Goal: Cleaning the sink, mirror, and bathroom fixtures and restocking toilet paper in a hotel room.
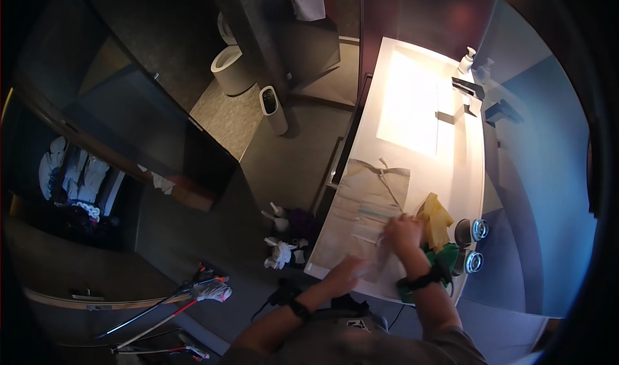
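Note:
A beige cloth drawstring bag point(372, 184) lies flat on the white vanity counter, its cord trailing across it. Small flat packets point(370, 220), pale and with a bluish band, rest on the bag. My right hand point(405, 232) is over the packets' right side with curled fingers; whether it pinches anything is hidden. Lower down, my left hand point(349, 274) hovers at or just above the bag's near part, blurred by motion. A yellow cloth point(434, 222) and a green cloth point(444, 257) lie right of my right hand, the green one partly behind my wrist.
Two cups point(463, 232) stand by the mirror point(537, 186). Farther along are a faucet point(466, 88), a soap dispenser point(466, 60) and a brightly lit basin area. On the floor are cleaning bottles point(278, 220), a bin point(273, 111) and mops point(213, 290). A toilet point(231, 72) stands beyond.

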{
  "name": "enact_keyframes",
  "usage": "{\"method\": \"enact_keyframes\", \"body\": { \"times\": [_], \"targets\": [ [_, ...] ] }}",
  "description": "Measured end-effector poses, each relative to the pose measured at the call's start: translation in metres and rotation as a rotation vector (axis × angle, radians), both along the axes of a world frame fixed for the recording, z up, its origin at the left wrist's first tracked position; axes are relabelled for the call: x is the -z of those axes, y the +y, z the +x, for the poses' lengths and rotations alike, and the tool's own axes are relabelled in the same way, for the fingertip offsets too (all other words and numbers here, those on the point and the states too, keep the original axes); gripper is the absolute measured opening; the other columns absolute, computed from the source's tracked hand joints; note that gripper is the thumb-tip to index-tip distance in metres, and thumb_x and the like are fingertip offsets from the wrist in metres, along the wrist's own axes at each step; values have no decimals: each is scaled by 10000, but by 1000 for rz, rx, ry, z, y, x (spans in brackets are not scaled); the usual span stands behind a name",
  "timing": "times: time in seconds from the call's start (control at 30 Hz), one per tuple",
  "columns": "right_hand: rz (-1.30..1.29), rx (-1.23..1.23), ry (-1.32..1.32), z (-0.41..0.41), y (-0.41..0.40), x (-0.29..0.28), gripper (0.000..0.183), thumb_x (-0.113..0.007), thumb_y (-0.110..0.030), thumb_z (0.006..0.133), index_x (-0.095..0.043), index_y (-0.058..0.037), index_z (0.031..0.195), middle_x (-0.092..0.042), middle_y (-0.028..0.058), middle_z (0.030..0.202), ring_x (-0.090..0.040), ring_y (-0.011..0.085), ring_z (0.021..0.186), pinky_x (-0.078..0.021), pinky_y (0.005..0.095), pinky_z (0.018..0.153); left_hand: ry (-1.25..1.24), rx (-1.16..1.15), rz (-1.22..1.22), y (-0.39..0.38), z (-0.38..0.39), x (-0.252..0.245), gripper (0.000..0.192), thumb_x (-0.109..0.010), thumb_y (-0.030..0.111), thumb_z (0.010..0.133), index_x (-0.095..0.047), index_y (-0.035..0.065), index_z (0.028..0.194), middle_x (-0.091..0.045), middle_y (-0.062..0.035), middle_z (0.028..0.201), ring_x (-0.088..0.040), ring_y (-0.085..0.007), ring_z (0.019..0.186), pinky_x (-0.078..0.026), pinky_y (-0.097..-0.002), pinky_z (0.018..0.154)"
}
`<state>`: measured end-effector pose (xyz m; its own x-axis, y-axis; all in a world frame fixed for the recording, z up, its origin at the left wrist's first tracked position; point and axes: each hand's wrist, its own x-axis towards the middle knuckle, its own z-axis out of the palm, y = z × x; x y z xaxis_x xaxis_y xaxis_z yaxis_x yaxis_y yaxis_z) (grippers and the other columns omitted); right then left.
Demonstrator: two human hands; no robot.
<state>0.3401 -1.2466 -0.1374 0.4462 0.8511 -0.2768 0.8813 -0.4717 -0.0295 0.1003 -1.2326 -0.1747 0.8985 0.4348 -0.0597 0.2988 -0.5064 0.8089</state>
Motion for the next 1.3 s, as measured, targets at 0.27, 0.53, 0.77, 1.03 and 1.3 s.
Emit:
{"method": "enact_keyframes", "body": {
  "times": [0.27, 0.53, 0.77, 1.03, 1.3],
  "targets": [
    [512, 56, 941, -102, -10, -61, 272, -694, -56, 787, -627, -44, 1050, -622, 79, 855, -612, 164, 783, -504, 310, 700, -626, -685, -1599, 40, -113, -67, 406, -529, 155, 912, -477, -23, 1273, -592, -145, 1147, -584, -262, 1057, -450, -400, 943],
    [258, -78, 1356, -392, 56, -22, 186, -623, -179, 878, -591, -39, 996, -654, 64, 794, -642, 151, 786, -512, 309, 679, -230, -746, -1026, 74, -322, -71, 314, -662, 189, 879, -568, 33, 1135, -635, -66, 996, -628, -135, 847, -508, -271, 717],
    [248, -308, 1407, -568, 141, -38, 187, -615, -210, 903, -586, -37, 966, -607, 27, 752, -533, 100, 678, -446, 277, 610, -439, -918, -926, 114, -546, -58, 158, -700, 63, 815, -616, 30, 945, -655, -56, 838, -623, -125, 744, -496, -253, 663],
    [51, -759, 1456, -704, 266, 1, 318, -602, -351, 905, -596, -46, 997, -620, 33, 772, -578, 119, 713, -470, 295, 639, -524, -1243, -674, 184, -671, -39, 146, -716, 105, 824, -600, 44, 891, -620, -20, 812, -589, -114, 732, -487, -263, 678],
    [-419, -756, 1457, -826, 453, 13, 239, -656, -272, 896, -667, -37, 939, -615, -26, 770, -531, 50, 718, -448, 230, 642, -611, -1330, -757, 317, -774, -15, 200, -668, 183, 891, -600, 54, 1029, -617, 1, 888, -568, -72, 811, -462, -231, 710]
  ]
}}
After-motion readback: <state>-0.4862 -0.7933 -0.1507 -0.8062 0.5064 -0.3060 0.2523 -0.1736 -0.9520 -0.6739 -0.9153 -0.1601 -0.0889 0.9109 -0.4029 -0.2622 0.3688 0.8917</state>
